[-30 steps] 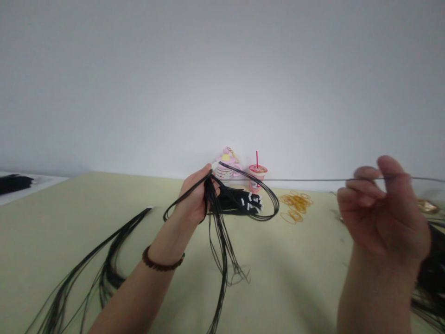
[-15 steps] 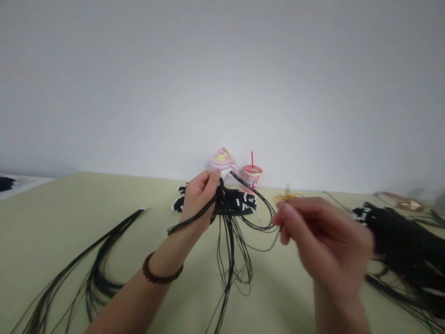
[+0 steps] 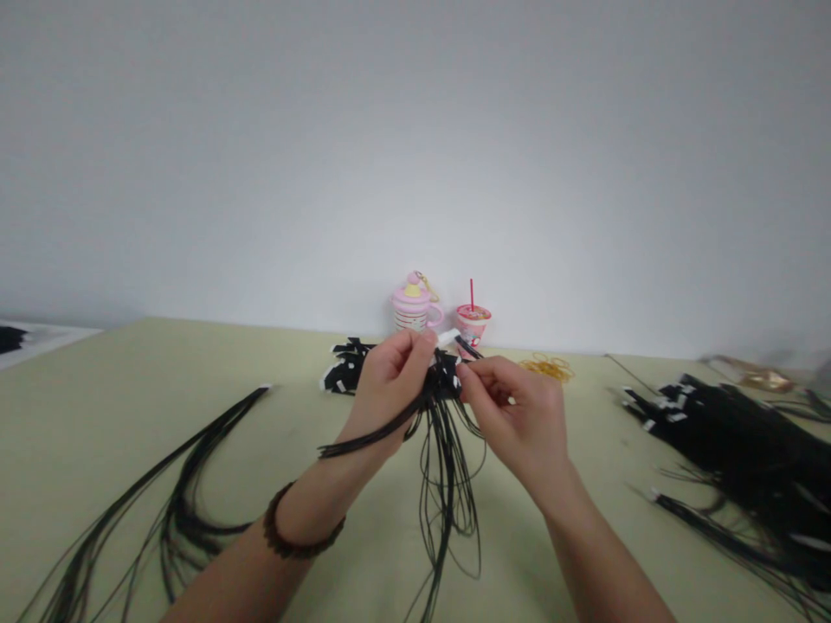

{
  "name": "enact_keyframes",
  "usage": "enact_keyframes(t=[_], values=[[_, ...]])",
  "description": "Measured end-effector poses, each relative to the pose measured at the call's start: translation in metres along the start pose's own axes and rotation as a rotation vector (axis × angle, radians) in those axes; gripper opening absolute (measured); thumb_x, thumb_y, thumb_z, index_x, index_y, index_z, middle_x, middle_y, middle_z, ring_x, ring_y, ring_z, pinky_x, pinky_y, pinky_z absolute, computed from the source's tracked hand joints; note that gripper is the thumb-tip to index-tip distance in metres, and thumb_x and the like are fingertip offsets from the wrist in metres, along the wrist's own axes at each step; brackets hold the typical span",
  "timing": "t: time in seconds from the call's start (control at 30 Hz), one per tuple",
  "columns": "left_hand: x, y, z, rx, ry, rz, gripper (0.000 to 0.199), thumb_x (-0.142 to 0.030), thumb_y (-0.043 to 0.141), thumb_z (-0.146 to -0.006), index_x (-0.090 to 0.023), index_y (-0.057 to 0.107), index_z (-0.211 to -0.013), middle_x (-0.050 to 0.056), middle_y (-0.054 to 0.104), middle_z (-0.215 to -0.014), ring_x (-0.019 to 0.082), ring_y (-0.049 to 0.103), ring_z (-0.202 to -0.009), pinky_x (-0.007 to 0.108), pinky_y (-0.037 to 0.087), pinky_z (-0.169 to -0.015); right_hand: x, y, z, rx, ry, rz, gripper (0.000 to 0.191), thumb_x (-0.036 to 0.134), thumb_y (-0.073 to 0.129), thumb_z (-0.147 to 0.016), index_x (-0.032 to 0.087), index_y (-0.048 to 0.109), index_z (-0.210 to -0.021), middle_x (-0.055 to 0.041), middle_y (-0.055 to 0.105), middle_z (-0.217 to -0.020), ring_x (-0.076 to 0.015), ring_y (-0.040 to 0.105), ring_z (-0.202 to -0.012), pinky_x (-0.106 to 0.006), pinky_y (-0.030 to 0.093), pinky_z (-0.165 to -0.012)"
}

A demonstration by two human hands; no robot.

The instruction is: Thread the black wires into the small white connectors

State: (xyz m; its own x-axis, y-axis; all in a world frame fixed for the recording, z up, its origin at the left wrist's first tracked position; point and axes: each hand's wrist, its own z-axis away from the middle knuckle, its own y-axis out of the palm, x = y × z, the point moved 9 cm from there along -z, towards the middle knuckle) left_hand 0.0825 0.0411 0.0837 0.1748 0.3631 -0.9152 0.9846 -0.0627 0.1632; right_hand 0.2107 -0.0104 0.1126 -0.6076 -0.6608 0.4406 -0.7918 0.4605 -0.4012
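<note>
My left hand curls shut, my right hand pinches | thin black cord bundle at 12 o'clock, strands hanging | tip: close, firm pinch stops strands slipping

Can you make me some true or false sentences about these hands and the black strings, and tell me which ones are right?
1. The left hand holds thin black cords. True.
2. The right hand is far away from the left hand. False: it is right beside it, at the cords.
3. A brown beaded bracelet is on the left wrist. True.
4. The rubber bands are blue. False: they are golden yellow.
5. A pink cup with a red straw stands beyond the hands. True.
</note>
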Motion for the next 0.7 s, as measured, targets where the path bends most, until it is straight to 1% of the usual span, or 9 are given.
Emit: enact_keyframes(t=[0.17,0.33,0.47,0.53,0.57,0.63,0.7], values=[[0.001,0.001,0.0,0.015,-0.008,-0.014,0.035,-0.039,0.057,-0.083,-0.015,0.043,-0.062,-0.005,0.037,-0.055,0.004,0.032,-0.048,0.016,0.027,-0.042,-0.003,-0.001,-0.001,-0.011,0.012,-0.007,0.018,0.021,0.058,-0.084,0.014,0.062,-0.069,0.0042,0.056,-0.053,-0.0027,0.047,-0.043,-0.014,0.034,-0.045],[0.002,0.0,0.0,0.017,-0.002,-0.032,0.035,-0.039,0.057,-0.084,-0.015,0.044,-0.062,-0.005,0.038,-0.054,0.004,0.032,-0.047,0.016,0.027,-0.042,-0.001,-0.002,-0.002,0.012,-0.004,0.0,0.019,0.02,0.058,-0.084,0.014,0.061,-0.067,0.0046,0.054,-0.052,-0.0024,0.045,-0.044,-0.015,0.033,-0.045],[0.002,0.001,-0.001,0.026,0.007,-0.034,0.035,-0.039,0.057,-0.084,-0.015,0.043,-0.062,-0.005,0.037,-0.055,0.005,0.032,-0.048,0.017,0.026,-0.043,-0.002,-0.002,-0.002,0.012,0.004,-0.004,0.017,0.021,0.057,-0.085,0.014,0.063,-0.071,0.0041,0.056,-0.053,-0.0031,0.048,-0.045,-0.015,0.034,-0.047],[0.001,0.001,-0.001,0.029,0.017,-0.059,0.035,-0.04,0.056,-0.085,-0.015,0.043,-0.062,-0.005,0.037,-0.055,0.005,0.032,-0.049,0.017,0.026,-0.043,0.003,-0.005,-0.002,-0.026,-0.042,0.032,0.015,0.019,0.057,-0.085,0.013,0.063,-0.072,0.0035,0.055,-0.054,-0.0036,0.047,-0.046,-0.016,0.035,-0.048],[0.0,0.001,-0.001,0.033,0.029,-0.087,0.036,-0.04,0.056,-0.085,-0.015,0.043,-0.062,-0.005,0.037,-0.055,0.005,0.033,-0.05,0.017,0.027,-0.044,0.009,-0.007,-0.001,-0.06,-0.088,0.068,0.015,0.017,0.057,-0.084,0.013,0.063,-0.072,0.0027,0.054,-0.055,-0.004,0.047,-0.047,-0.017,0.035,-0.049],[-0.004,0.003,0.0,0.051,0.056,-0.159,0.036,-0.04,0.055,-0.085,-0.015,0.043,-0.062,-0.004,0.038,-0.056,0.006,0.033,-0.052,0.018,0.028,-0.045,0.022,-0.014,0.002,-0.174,-0.192,0.186,0.013,0.014,0.058,-0.082,0.012,0.064,-0.071,0.0004,0.05,-0.058,-0.006,0.044,-0.051,-0.019,0.035,-0.05],[-0.006,0.005,0.0,0.073,0.073,-0.222,0.036,-0.04,0.053,-0.086,-0.015,0.043,-0.062,-0.004,0.038,-0.056,0.006,0.033,-0.052,0.018,0.028,-0.046,0.032,-0.021,0.007,-0.292,-0.254,0.318,0.012,0.015,0.06,-0.079,0.012,0.066,-0.068,-0.0022,0.044,-0.063,-0.0093,0.042,-0.058,-0.022,0.034,-0.051]])
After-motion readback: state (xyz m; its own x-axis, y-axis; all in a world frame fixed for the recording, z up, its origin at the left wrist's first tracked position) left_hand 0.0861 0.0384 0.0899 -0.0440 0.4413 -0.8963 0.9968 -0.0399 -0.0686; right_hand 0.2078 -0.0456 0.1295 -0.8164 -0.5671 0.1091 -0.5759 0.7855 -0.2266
